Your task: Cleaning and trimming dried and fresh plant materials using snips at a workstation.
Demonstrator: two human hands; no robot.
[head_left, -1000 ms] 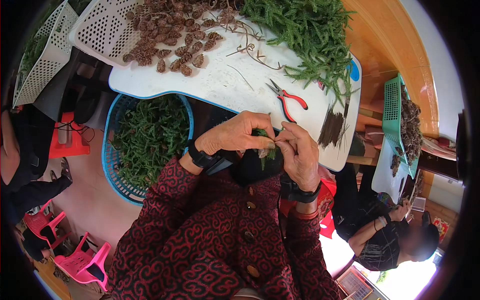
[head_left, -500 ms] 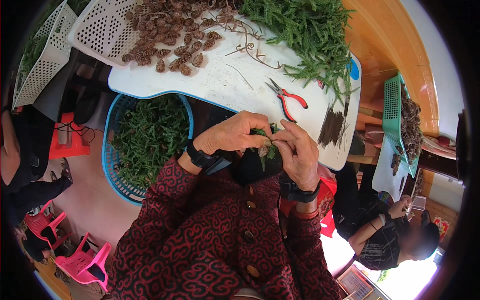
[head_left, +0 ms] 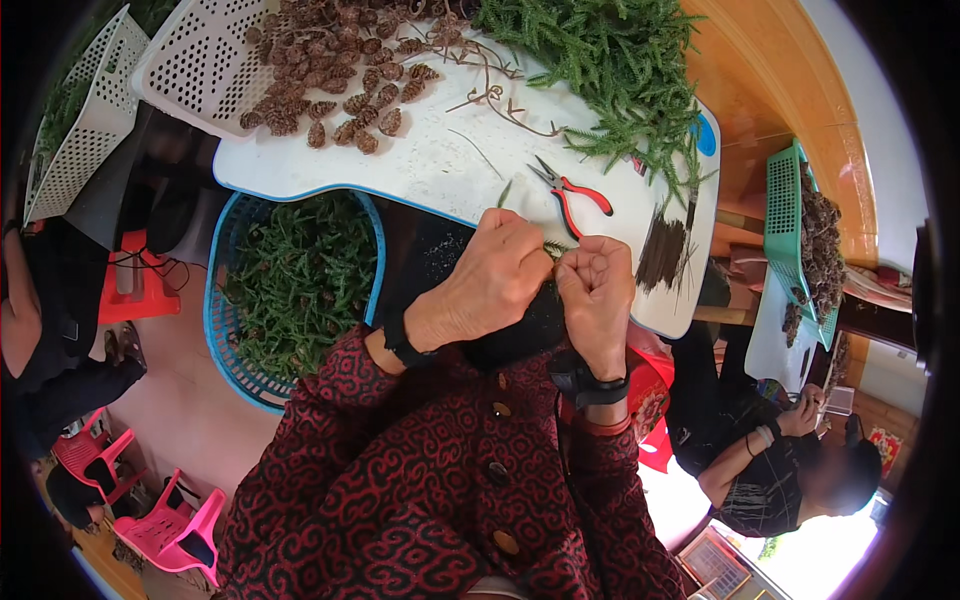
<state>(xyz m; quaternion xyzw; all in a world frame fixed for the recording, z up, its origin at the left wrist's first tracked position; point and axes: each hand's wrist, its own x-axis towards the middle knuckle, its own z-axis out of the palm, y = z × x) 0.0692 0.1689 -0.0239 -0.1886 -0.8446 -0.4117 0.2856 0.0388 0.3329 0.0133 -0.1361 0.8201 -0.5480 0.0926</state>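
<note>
Now rolled knuckles-up, the left hand [head_left: 490,278] closes on a green sprig [head_left: 555,247] just on the near side of the pliers [head_left: 561,186], suggesting a fresh grip, while the right hand [head_left: 599,291], fingertips pressed together, hides anything it pinches.

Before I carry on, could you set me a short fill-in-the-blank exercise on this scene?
The pliers have handles coloured red and ____.
The round basket full of greenery has a ____ rim.
The bundle of thin sticks lies to the ____ of the pliers.
Between the left hand and right hand shows a ____ sprig.

Missing words: black; blue; right; green.
</note>
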